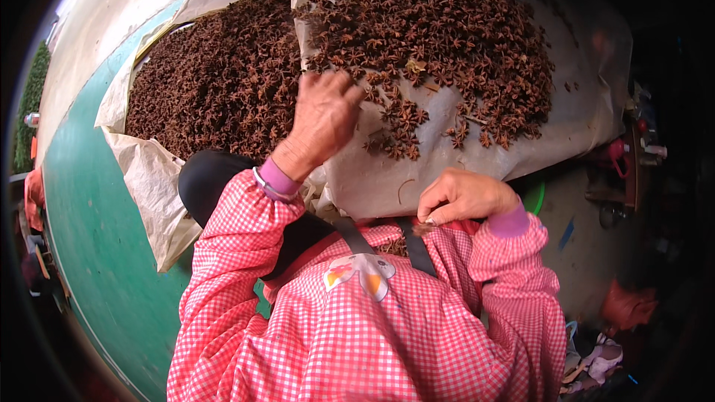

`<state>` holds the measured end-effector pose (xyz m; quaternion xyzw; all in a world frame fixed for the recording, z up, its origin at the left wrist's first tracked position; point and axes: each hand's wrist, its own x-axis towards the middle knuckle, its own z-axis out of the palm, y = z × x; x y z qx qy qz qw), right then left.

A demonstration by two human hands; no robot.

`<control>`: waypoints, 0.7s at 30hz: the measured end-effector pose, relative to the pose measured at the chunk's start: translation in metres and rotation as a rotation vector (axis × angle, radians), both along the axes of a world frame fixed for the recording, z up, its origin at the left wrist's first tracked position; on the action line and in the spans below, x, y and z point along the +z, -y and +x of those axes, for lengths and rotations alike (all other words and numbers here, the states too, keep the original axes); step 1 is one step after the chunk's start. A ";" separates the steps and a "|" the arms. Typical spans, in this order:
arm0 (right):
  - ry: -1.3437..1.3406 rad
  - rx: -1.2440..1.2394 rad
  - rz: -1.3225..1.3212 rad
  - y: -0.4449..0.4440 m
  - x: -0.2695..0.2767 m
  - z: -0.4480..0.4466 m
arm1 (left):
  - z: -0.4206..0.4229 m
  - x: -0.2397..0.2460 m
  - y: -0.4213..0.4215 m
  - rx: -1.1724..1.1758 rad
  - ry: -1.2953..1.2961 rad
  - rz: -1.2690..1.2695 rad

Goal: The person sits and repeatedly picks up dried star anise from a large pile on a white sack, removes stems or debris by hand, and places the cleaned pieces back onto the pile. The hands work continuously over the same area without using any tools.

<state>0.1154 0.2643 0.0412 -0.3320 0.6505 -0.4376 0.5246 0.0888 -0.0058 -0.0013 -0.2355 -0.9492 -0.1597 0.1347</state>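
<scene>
My left hand point(328, 114) is blurred, knuckles up, over the edge between two heaps of dried star anise; its fingertips are hidden, so I cannot tell whether it holds any. The darker star anise heap point(218, 72) lies to its left in a pale lined container. Looser star anise point(447, 39) spreads over a whitish plastic sheet point(385, 184) in front and to the right. My right hand point(463, 198), at the near edge of the sheet, pinches a small brown piece point(423, 229) between thumb and fingers. Brown bits point(394, 247) lie in an opening at my lap.
A green floor point(106, 195) stretches out on the left. My black-clad knee point(209, 178) touches the darker heap's container. At the right are a pink handled vessel point(618, 153), a red bag-like object point(628, 304) and shoes point(603, 357) near the bottom.
</scene>
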 end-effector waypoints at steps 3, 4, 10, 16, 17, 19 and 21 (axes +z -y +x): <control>-0.141 -0.251 -0.016 -0.009 -0.004 0.019 | 0.013 -0.018 -0.017 -0.144 0.141 0.008; -0.142 -0.369 -0.048 -0.011 -0.006 0.024 | 0.015 -0.026 -0.023 -0.097 0.138 -0.072; 0.036 -0.866 -0.037 -0.007 -0.027 0.038 | -0.004 -0.046 -0.030 -0.071 0.047 -0.208; -0.099 -1.118 -0.012 -0.014 -0.041 0.045 | 0.015 0.022 -0.003 -0.563 0.973 0.394; -0.065 -1.159 0.023 -0.012 -0.042 0.045 | 0.030 0.028 -0.004 -0.707 1.234 0.575; 0.008 -1.128 -0.050 -0.001 -0.044 0.047 | 0.046 0.027 -0.026 -0.431 0.888 0.720; 0.051 -1.052 -0.141 0.011 -0.046 0.047 | 0.053 0.014 -0.042 -0.266 0.728 0.763</control>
